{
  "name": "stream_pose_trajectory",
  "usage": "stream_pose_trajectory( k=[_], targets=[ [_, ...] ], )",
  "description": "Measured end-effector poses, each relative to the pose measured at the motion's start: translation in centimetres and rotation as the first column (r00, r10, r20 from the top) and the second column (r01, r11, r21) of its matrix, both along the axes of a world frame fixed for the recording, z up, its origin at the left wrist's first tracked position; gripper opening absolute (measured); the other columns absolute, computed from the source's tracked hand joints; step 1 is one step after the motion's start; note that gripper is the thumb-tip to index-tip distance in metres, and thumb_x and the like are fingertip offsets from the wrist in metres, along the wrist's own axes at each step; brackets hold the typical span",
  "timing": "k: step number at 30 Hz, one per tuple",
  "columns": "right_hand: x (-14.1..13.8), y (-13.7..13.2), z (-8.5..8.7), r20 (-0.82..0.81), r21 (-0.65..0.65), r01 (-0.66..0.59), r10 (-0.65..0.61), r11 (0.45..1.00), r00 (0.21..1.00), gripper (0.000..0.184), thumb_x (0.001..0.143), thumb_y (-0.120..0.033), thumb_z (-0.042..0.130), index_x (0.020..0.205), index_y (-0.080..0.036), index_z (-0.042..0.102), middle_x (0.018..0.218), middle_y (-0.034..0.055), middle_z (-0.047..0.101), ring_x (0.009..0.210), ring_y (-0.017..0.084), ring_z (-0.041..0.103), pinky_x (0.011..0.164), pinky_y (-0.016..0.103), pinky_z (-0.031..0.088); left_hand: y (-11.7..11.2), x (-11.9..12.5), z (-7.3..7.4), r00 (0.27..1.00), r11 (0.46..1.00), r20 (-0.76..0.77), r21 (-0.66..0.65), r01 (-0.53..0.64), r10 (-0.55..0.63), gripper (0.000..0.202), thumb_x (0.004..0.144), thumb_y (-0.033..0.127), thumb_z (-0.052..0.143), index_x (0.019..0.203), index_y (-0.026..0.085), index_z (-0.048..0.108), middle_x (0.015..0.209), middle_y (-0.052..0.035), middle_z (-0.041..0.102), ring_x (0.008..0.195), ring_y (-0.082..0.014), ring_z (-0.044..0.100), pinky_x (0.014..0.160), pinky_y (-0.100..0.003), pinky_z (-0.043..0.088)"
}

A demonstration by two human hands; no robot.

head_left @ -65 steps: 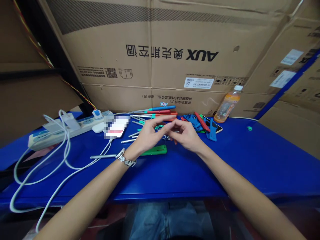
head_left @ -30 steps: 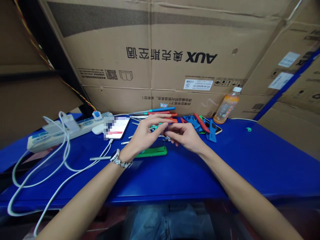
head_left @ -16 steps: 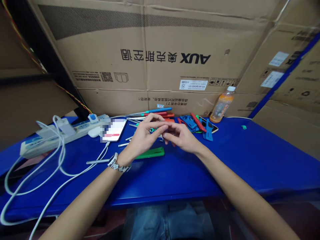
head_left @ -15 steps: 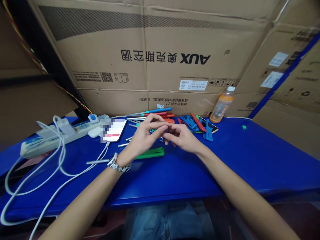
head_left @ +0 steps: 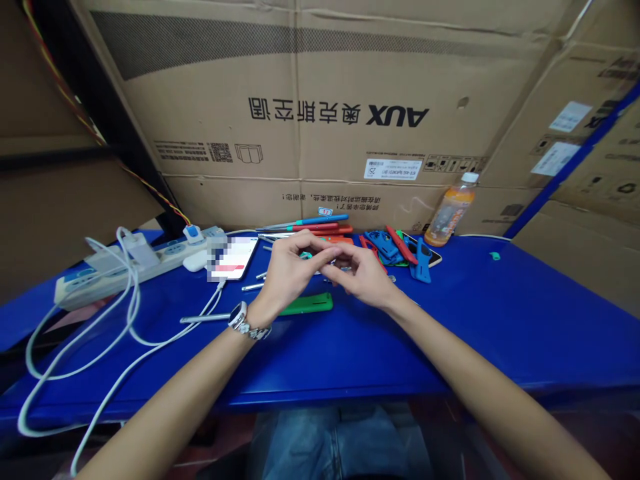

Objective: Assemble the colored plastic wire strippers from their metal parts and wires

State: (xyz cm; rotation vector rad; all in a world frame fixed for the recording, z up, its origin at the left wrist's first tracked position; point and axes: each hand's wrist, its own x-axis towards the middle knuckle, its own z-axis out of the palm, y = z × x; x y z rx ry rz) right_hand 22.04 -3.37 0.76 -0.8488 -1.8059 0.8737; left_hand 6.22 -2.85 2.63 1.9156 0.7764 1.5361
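Note:
Above the blue table, my left hand and my right hand meet at the fingertips. Both are closed in a pinch, thumbs and forefingers pressed together. Whatever is between them, if anything, is hidden or too small to make out. Below the left hand lies a tool with a green handle and a metal shaft that passes behind the wrist watch. Behind the hands, thin tools with blue, red and orange handles lie in a bunch, partly covered by my fingers.
Blue and red plastic pieces lie partly over a phone at the back right, near an orange drink bottle. Left are a lit phone, a power strip and loose white cables. Cardboard walls the back.
The view has shifted slightly, so the scene sits a little further right. My hands stay together; the right hand's fingers are drawn in closer under the thumb.

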Motion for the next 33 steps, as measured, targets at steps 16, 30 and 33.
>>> stream_pose_trajectory(
  k=[16,30,33],
  targets=[
    [0.9,0.2,0.3,-0.074,-0.157,-0.068,0.057,0.985,0.996,0.038,0.072,-0.042,0.079,0.074,-0.02,0.049,0.072,-0.0021,0.06,0.054,0.01,0.055,0.042,0.023,0.05,-0.2,-3.5,-3.4,0.763,0.995,-0.641,-0.02,0.095,-0.086,0.024,0.088,0.035,0.064,0.106,0.019,0.069,0.1,-0.0066,0.07,0.096,-0.0239,0.063,0.088,-0.038,0.05],
    [1.7,-0.3,0.6,0.0,-0.074,-0.116,0.116,0.99,0.993,0.037,0.097,-0.041,0.05,0.129,-0.026,0.059,0.099,0.0048,0.066,0.068,0.012,0.064,0.047,0.023,0.054,0.3,-3.6,-5.4,0.662,0.986,-0.732,-0.083,0.147,-0.16,0.032,0.093,0.046,0.059,0.11,0.021,0.07,0.105,-0.0073,0.06,0.101,-0.0242,0.059,0.093,-0.037,0.047],
    [2.1,0.2,1.2,-0.027,-0.123,-0.133,0.13,0.984,0.991,0.037,0.093,-0.043,0.056,0.123,-0.021,0.061,0.101,0.0067,0.07,0.065,0.012,0.066,0.049,0.025,0.055,0.3,-3.5,-5.5,0.676,0.985,-0.717,-0.101,0.139,-0.169,0.032,0.093,0.045,0.06,0.108,0.02,0.07,0.104,-0.0069,0.06,0.1,-0.024,0.059,0.091,-0.036,0.048]
  ],
)
